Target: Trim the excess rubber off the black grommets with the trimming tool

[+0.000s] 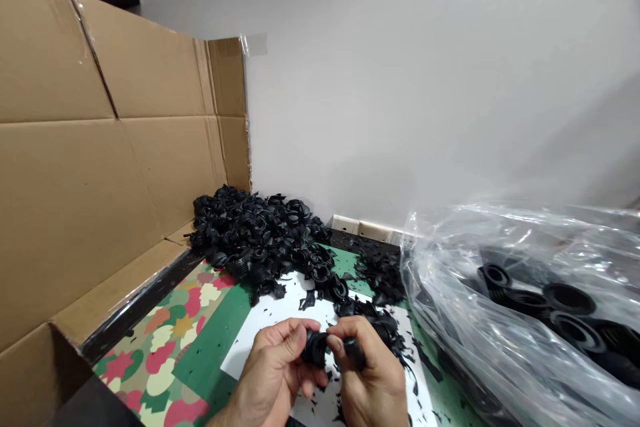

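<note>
My left hand (273,370) is closed around a black ribbed rubber part (315,349), thumb on top, above a white sheet (260,333). My right hand (376,377) is closed beside it, thumb and forefinger pinched at the part's right edge. A dark rounded object (354,352) shows within the right fingers; its kind is mostly hidden. Black rubber scraps (383,327) lie on the sheet just beyond and right of my right hand. Behind both hands is a big heap of black ribbed rubber parts (260,230).
A clear plastic bag (430,280) with several black rubber rings (570,298) stands at the right. Tall cardboard (100,180) walls the left side. More black scraps (380,270) lie near the wall (400,80). Green and patterned paper (165,360) covers the table.
</note>
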`<state>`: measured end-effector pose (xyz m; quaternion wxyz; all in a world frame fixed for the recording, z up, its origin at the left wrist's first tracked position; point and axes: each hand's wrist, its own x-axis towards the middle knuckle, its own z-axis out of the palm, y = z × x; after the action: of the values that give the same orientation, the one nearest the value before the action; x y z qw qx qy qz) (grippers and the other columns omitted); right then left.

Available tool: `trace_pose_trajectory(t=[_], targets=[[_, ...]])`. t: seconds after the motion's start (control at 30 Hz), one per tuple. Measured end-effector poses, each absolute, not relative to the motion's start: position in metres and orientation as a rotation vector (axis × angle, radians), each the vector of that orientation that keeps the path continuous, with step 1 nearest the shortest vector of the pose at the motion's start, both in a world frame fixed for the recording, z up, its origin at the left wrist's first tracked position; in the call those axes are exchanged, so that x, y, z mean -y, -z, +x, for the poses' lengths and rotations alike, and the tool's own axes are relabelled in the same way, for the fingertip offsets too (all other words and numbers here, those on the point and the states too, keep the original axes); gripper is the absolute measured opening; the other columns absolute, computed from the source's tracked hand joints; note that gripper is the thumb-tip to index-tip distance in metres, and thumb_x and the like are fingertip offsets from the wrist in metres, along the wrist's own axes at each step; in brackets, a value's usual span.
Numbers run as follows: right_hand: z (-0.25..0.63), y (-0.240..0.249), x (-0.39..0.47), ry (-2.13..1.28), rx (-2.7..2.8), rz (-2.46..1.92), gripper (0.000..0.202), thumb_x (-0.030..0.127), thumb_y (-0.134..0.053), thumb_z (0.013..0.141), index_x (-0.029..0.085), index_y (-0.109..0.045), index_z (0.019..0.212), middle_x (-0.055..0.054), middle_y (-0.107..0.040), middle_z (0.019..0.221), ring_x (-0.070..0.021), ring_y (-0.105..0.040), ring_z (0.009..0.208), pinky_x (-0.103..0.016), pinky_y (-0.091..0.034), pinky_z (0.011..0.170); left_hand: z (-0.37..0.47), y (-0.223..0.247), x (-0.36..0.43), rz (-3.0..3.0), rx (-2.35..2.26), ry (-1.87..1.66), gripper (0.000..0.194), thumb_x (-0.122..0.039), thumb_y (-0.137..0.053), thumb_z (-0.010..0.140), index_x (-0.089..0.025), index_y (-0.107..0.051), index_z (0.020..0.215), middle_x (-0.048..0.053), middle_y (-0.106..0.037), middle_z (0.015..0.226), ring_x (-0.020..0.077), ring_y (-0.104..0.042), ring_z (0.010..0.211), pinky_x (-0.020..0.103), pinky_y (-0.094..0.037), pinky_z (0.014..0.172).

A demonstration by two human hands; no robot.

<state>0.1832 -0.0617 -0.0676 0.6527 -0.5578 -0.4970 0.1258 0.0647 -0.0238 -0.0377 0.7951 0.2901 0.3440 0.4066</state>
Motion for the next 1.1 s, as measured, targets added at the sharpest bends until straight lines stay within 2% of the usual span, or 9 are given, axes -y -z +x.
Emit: trace_pose_trajectory(t=[0.13, 0.27, 0.43, 0.53, 0.6, 0.73, 0.9, 1.0, 1.1], targets=[[0.205, 0.058, 0.068, -0.380, 0.760, -1.651, 0.021, 0.040, -0.055, 0.076, 0.022, -0.060, 0.066, 0.001, -0.059, 0.060, -0.0189, -0.052, 0.059, -0.028, -0.037, 0.058, 0.052, 0.024, 0.011, 0.550, -0.790, -1.105, 0.008, -0.013, -0.075, 0.067, -0.011, -0.069, 0.071, 0.006, -0.065, 0.050, 0.0095, -0.054, 0.042, 0.013, -0.035, 0.037], [0.207, 0.051, 0.068, -0.482, 0.724, -1.666, 0.025, 0.044, -0.052, 0.079, 0.023, -0.055, 0.065, 0.002, -0.055, 0.058, -0.0186, -0.050, 0.059, -0.028, -0.034, 0.056, 0.045, 0.025, 0.009, 0.587, -0.752, -1.027, 0.015, -0.023, -0.075, 0.071, -0.010, -0.069, 0.075, 0.007, -0.064, 0.049, 0.0096, -0.051, 0.039, 0.015, -0.036, 0.035], [0.187, 0.054, 0.064, -0.424, 1.107, -1.332, 0.022, 0.033, -0.051, 0.086, 0.022, -0.056, 0.067, 0.003, -0.053, 0.062, -0.0142, -0.049, 0.058, -0.024, -0.037, 0.057, 0.052, 0.037, 0.022, 0.608, -0.716, -0.948, 0.031, -0.035, -0.082, 0.062, -0.010, -0.069, 0.075, 0.003, -0.062, 0.055, 0.0122, -0.058, 0.044, 0.015, -0.037, 0.033], [0.182, 0.062, 0.061, -0.267, 1.283, -1.181, 0.013, 0.018, -0.048, 0.088, 0.023, -0.058, 0.081, 0.001, -0.056, 0.074, -0.0137, -0.054, 0.066, -0.023, -0.040, 0.061, 0.055, 0.039, 0.027, 0.625, -0.703, -0.878, 0.030, -0.037, -0.079, 0.066, -0.011, -0.069, 0.076, 0.004, -0.063, 0.059, 0.0110, -0.058, 0.044, 0.015, -0.038, 0.034], [0.180, 0.068, 0.059, -0.174, 1.368, -1.156, 0.014, 0.015, -0.045, 0.089, 0.022, -0.055, 0.083, 0.000, -0.055, 0.076, -0.0131, -0.055, 0.066, -0.022, -0.041, 0.060, 0.057, 0.040, 0.029, 0.645, -0.686, -0.855, 0.029, -0.037, -0.078, 0.069, -0.011, -0.069, 0.077, 0.006, -0.066, 0.065, 0.0106, -0.058, 0.045, 0.015, -0.039, 0.035], [0.179, 0.073, 0.060, 0.022, 1.508, -1.254, 0.021, 0.016, -0.036, 0.093, 0.022, -0.048, 0.077, 0.001, -0.051, 0.069, -0.0110, -0.054, 0.052, -0.020, -0.042, 0.050, 0.059, 0.042, 0.030, 0.664, -0.682, -0.818, 0.030, -0.037, -0.080, 0.066, -0.012, -0.069, 0.076, 0.005, -0.065, 0.064, 0.0114, -0.057, 0.046, 0.016, -0.038, 0.034], [0.182, 0.070, 0.063, 0.358, 1.732, -1.373, 0.023, 0.012, -0.028, 0.092, 0.022, -0.047, 0.082, -0.002, -0.053, 0.068, -0.0144, -0.055, 0.046, -0.023, -0.040, 0.042, 0.059, 0.043, 0.030, 0.728, -0.737, -0.800, 0.029, -0.038, -0.080, 0.065, -0.014, -0.068, 0.077, 0.001, -0.061, 0.059, 0.0081, -0.051, 0.043, 0.016, -0.037, 0.039], [0.182, 0.071, 0.061, 0.399, 1.753, -1.402, 0.026, 0.014, -0.025, 0.094, 0.023, -0.044, 0.080, 0.000, -0.050, 0.065, -0.0139, -0.052, 0.040, -0.024, -0.035, 0.036, 0.056, 0.041, 0.030, 0.776, -0.777, -0.793, 0.030, -0.040, -0.079, 0.066, -0.015, -0.068, 0.078, 0.001, -0.062, 0.060, 0.0081, -0.050, 0.045, 0.018, -0.039, 0.043], [0.179, 0.075, 0.057, 0.378, 1.677, -1.405, 0.030, 0.022, -0.021, 0.098, 0.024, -0.042, 0.076, 0.001, -0.049, 0.064, -0.0124, -0.050, 0.036, -0.024, -0.034, 0.034, 0.055, 0.039, 0.030, 0.793, -0.770, -0.794, 0.030, -0.041, -0.078, 0.067, -0.015, -0.068, 0.079, 0.002, -0.063, 0.061, 0.0082, -0.049, 0.045, 0.018, -0.039, 0.045]])
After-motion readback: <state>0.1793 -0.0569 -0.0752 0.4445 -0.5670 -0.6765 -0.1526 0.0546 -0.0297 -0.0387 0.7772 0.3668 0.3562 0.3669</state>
